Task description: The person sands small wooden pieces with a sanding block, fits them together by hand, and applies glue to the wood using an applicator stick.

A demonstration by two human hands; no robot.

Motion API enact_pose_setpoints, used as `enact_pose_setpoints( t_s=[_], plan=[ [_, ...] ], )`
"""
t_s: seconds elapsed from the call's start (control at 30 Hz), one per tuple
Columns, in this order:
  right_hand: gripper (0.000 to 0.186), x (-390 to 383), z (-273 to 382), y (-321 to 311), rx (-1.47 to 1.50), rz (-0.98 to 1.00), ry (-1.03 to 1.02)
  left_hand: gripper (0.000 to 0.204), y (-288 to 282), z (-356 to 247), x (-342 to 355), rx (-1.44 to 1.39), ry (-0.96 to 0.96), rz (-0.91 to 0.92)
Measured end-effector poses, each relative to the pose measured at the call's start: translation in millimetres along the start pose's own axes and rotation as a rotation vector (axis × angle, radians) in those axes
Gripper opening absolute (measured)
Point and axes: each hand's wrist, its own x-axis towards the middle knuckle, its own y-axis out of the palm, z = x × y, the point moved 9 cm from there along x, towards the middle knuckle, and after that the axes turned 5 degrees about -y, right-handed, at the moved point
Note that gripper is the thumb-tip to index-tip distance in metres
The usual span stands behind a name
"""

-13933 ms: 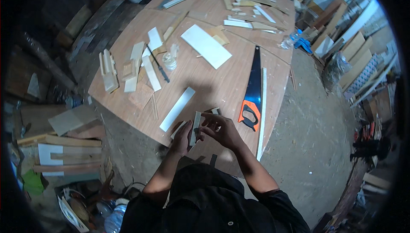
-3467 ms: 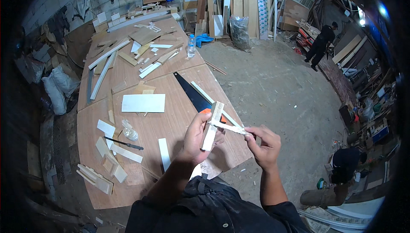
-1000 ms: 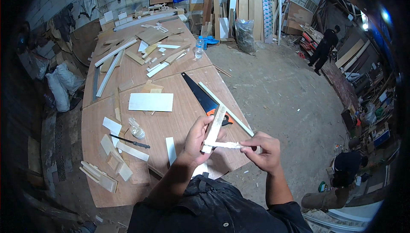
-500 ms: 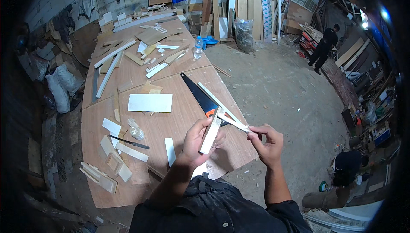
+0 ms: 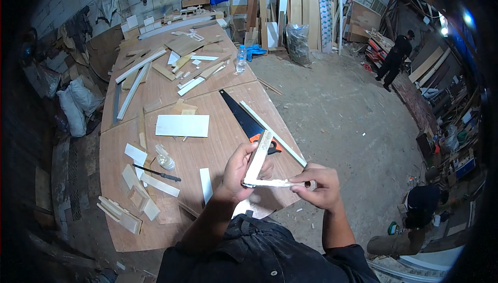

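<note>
My left hand (image 5: 237, 174) is closed round a narrow pale wooden block (image 5: 260, 153), held tilted above the near edge of the table (image 5: 189, 156). Between the fingers and thumb of my right hand (image 5: 320, 185) is a thin stick (image 5: 275, 183) smeared with something white. Its tip meets the block's near end, beside my left palm. Just beyond the block lies a handsaw (image 5: 241, 117) with a dark blade and an orange and black handle. A long white strip (image 5: 272, 132) rests alongside it.
A white board (image 5: 182, 126), a small clear bottle (image 5: 165, 157), a dark slim tool (image 5: 156, 172) and several wood pieces lie to the left. A water bottle (image 5: 240, 59) stands at the table's far right edge. Two people (image 5: 397, 57) are off to the right.
My right hand has brought the stick down and toward me, from the far part of the block to its near end. The left hand has barely moved.
</note>
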Motion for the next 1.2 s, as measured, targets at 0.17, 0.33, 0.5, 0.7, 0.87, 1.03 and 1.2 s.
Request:
enact_pose_setpoints(
  t_s=[0.17,0.33,0.5,0.7,0.87,1.03,1.2],
  plan=[
    [0.015,-3.6,-24.1,-27.6,-0.197,-0.302,0.166,0.040,-15.2,-0.6,2.0,0.056,0.013,-0.305],
    [0.016,-4.5,-20.4,-33.4,-0.032,-0.313,0.084,0.046,-8.2,0.9,5.7,0.113,0.002,-0.127],
    [0.016,4.0,-17.0,-17.3,-0.112,-0.094,0.065,0.032,-5.8,-2.1,-4.4,0.050,0.021,-0.547],
    [0.017,-6.1,-26.4,-32.4,0.001,-0.252,0.030,0.046,-1.9,-1.7,5.2,0.081,-0.013,-0.457],
    [0.017,5.9,-0.3,0.8,-0.057,0.031,-0.070,0.033,14.8,-1.6,7.4,-0.028,-0.029,0.144],
    [0.017,-5.9,-25.9,-22.8,-0.095,-0.266,0.155,0.033,-7.0,-1.1,9.1,0.066,0.024,-0.117],
    [0.017,1.8,-4.3,-1.6,0.034,0.018,0.017,0.033,-2.7,-0.4,4.2,0.003,0.010,0.026]
  ],
)
